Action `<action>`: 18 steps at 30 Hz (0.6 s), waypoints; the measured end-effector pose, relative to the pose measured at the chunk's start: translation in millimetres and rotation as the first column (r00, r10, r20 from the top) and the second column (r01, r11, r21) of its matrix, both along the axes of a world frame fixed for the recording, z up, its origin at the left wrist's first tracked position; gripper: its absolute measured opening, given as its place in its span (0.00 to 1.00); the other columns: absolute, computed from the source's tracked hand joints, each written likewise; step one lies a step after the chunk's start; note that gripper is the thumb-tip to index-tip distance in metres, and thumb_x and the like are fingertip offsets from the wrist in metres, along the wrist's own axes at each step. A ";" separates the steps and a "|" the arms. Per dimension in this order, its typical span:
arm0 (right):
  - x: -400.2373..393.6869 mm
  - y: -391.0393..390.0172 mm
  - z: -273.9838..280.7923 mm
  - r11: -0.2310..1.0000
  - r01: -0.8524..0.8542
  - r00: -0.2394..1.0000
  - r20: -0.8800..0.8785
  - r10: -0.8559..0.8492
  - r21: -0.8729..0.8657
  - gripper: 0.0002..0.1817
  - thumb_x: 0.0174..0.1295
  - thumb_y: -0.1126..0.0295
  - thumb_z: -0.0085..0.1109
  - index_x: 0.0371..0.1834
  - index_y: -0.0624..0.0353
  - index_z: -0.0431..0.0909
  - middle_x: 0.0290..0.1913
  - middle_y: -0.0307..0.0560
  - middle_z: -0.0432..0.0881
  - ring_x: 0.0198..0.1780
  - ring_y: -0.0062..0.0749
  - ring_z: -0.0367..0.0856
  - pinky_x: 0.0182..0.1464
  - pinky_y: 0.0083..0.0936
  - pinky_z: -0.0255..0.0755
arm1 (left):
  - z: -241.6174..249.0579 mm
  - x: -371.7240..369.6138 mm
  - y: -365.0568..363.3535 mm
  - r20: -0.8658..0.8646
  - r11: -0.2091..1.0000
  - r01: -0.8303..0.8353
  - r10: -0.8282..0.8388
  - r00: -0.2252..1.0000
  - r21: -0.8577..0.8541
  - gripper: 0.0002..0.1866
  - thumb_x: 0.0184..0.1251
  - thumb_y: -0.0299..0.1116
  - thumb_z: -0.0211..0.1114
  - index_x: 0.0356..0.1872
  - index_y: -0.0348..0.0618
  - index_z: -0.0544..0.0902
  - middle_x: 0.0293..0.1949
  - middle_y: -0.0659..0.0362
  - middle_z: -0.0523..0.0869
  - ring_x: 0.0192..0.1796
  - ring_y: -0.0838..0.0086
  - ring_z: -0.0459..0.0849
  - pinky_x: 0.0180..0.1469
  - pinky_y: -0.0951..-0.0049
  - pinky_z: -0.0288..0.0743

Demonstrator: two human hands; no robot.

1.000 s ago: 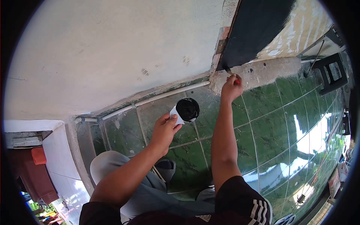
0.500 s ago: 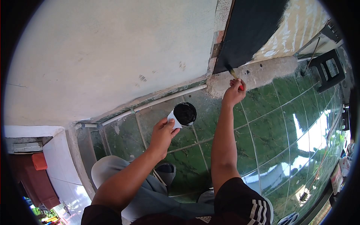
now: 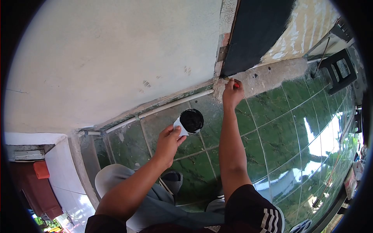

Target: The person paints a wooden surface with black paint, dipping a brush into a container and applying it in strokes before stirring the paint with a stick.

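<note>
My left hand [image 3: 169, 140] is closed on a white cup of black paint [image 3: 191, 120], held by its side above the tiled floor. The paint's dark surface faces up toward me. A paintbrush with a red handle [image 3: 236, 85] is gripped in my right hand [image 3: 233, 94]. Its bristles reach the lower left corner of the door [image 3: 252, 35], beside the frame; the bristle tips are hard to make out. Black paint covers the door's left part, while the right part is tan with white streaks.
A concrete sill [image 3: 268, 75] runs below the door. Along the wall's foot lies a white pipe [image 3: 175, 103]. A black plastic stool [image 3: 340, 72] stands at the right on green floor tiles [image 3: 272, 112]. An orange-red object [image 3: 41, 169] sits at the far left.
My right hand has moved left and slightly up, carrying the brush from the door's bottom edge to its lower left corner. The paint cup has stayed nearly in place.
</note>
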State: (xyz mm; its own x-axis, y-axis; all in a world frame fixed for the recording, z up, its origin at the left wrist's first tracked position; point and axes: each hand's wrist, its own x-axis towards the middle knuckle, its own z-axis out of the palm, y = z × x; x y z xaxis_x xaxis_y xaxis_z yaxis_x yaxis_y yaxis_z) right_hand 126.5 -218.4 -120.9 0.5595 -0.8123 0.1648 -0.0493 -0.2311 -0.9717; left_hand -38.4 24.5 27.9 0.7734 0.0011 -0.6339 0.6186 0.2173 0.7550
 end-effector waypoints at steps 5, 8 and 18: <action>-16.5 5.8 39.6 0.985 0.002 0.978 0.206 -0.039 0.175 0.13 0.71 0.65 0.61 0.38 0.67 0.85 0.28 0.51 0.88 0.29 0.32 0.88 0.35 0.28 0.80 | -0.7 -1.4 -0.1 0.014 1.000 -0.002 0.002 1.000 0.003 0.14 0.82 0.36 0.57 0.58 0.37 0.79 0.56 0.56 0.84 0.59 0.69 0.84 0.69 0.63 0.77; -14.3 -2.7 11.4 0.994 -0.063 0.996 -0.066 0.058 -0.088 0.13 0.72 0.66 0.62 0.41 0.69 0.84 0.28 0.48 0.88 0.29 0.28 0.88 0.36 0.24 0.81 | 0.9 -0.9 -0.4 0.023 1.000 -0.004 0.004 1.000 0.001 0.16 0.82 0.36 0.56 0.58 0.35 0.80 0.54 0.57 0.83 0.57 0.72 0.83 0.68 0.64 0.77; -28.6 11.2 59.7 0.954 -0.140 0.877 0.481 -0.004 0.264 0.15 0.76 0.67 0.59 0.47 0.73 0.82 0.36 0.52 0.88 0.36 0.31 0.88 0.41 0.25 0.84 | 1.4 -2.7 -1.3 0.031 1.000 -0.001 0.001 1.000 -0.008 0.15 0.82 0.37 0.56 0.54 0.34 0.81 0.49 0.58 0.82 0.53 0.75 0.82 0.66 0.66 0.78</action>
State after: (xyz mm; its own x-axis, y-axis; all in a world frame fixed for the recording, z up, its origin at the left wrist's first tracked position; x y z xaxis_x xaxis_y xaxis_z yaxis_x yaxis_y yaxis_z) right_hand 97.9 -207.2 -61.2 0.5288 -0.8268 0.1919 0.4360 0.0706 -0.8972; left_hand -41.0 23.2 29.2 0.7929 -0.0035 -0.6094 0.5945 0.2239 0.7723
